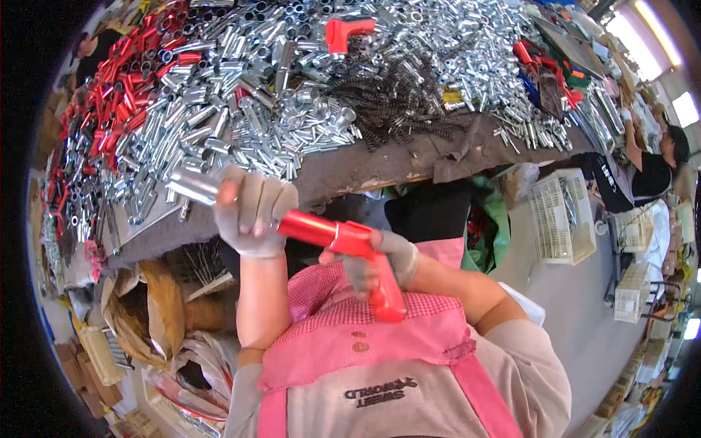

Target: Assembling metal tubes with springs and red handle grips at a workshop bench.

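- The left hand (252,212), in a thin grey glove, is closed around the joint where a silver metal tube (193,186) meets the red barrel of a pistol-shaped tool (350,252).
- The right hand (383,259), also gloved, grips the tool's red handle, held above a pink apron (365,343).
- Behind the hands, a workbench (380,164) carries heaps of silver tubes (241,109), red tubes (124,80), dark springs (387,102), and another red handle piece (343,33).
- A second person (653,164) works far right.
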The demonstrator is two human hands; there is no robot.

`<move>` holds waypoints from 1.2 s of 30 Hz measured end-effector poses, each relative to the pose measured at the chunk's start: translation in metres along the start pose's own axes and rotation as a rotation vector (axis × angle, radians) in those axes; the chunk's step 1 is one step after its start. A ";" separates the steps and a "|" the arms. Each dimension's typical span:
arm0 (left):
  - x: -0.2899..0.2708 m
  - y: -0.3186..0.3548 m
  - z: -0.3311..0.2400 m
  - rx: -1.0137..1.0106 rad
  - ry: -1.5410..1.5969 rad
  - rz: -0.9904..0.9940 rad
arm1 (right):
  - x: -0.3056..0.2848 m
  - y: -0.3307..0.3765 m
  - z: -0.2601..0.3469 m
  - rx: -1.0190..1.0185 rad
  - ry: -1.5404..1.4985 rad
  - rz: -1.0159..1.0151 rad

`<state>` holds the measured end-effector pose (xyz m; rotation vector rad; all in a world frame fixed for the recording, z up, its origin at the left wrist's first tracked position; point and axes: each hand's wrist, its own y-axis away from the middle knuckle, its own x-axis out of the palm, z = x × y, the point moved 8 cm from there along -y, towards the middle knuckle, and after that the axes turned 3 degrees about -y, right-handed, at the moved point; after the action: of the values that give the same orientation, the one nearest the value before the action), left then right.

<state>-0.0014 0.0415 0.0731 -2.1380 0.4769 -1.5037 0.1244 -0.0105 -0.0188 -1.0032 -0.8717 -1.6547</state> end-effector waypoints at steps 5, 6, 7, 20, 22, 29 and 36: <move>-0.041 0.019 0.006 0.025 -0.304 -0.861 | 0.026 0.014 0.068 -0.565 1.652 -0.344; -0.062 0.024 0.004 0.019 -0.320 -0.823 | 0.013 0.011 0.064 -0.470 1.438 -0.345; -0.065 0.017 0.012 -0.035 -0.162 -0.682 | -0.001 0.007 0.060 -0.382 1.229 -0.345; -0.090 0.037 0.041 -0.163 -0.368 -0.740 | -0.106 0.100 0.294 -0.156 2.435 -1.261; -0.086 0.042 0.046 -0.217 -0.536 -0.665 | -0.118 0.097 0.295 -0.050 2.534 -1.132; -0.068 0.063 0.067 -0.566 -0.966 -0.352 | -0.034 0.097 0.276 -0.652 2.003 -0.865; -0.058 0.063 0.067 -0.633 -0.959 -0.268 | 0.060 0.008 0.169 -0.546 2.014 -0.134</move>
<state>0.0412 0.0326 -0.0268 -3.1635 0.3240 -0.2610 0.1570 0.1158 0.1041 0.6793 0.9000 -1.9953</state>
